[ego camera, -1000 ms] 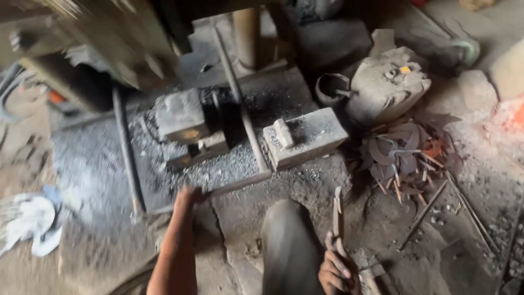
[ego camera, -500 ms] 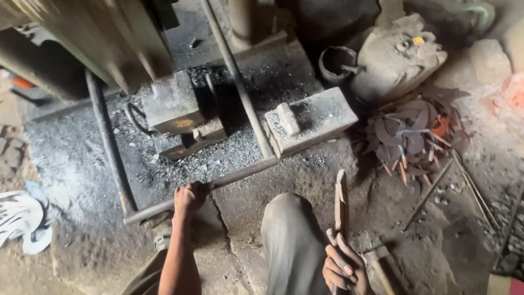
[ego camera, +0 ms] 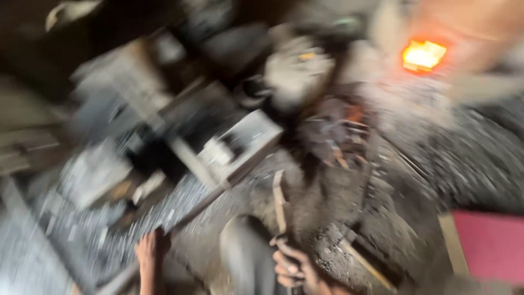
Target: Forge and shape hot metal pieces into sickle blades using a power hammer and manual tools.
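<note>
Fingers (ego camera: 288, 261) of your right hand (ego camera: 295, 269) curl tight around the lower end of a thin stick (ego camera: 279, 199), which rises from them, leaning slightly left, toward the grey block (ego camera: 240, 145) above. Your left hand (ego camera: 146, 250) sits well to the left of those fingers, pressed down on the metal bar (ego camera: 180, 218) at the edge of the ash-strewn plate (ego camera: 82, 229); motion blur hides whether its fingers grip the bar or merely rest on it. Your knee (ego camera: 243, 257) fills the gap between the two hands, just left of the clenched fingers. Far above and to the right of them, a fire (ego camera: 423, 54) glows bright orange, well apart from the stick's tip. Between fire and fingers lies a dark heap of scrap (ego camera: 333, 134), its pieces smeared by the camera's swing. A pale, rounded sack (ego camera: 297, 68) sits above that heap. To the lower right of the fingers, a wooden strip (ego camera: 365, 265) lies slantwise on the sooty floor (ego camera: 393, 218), and farther right a red slab (ego camera: 491, 246) shows at the frame's edge. Up and to the left of the fingers, a boxy grey machine part (ego camera: 117, 76) stands beyond the plate, too blurred to make out in detail.
</note>
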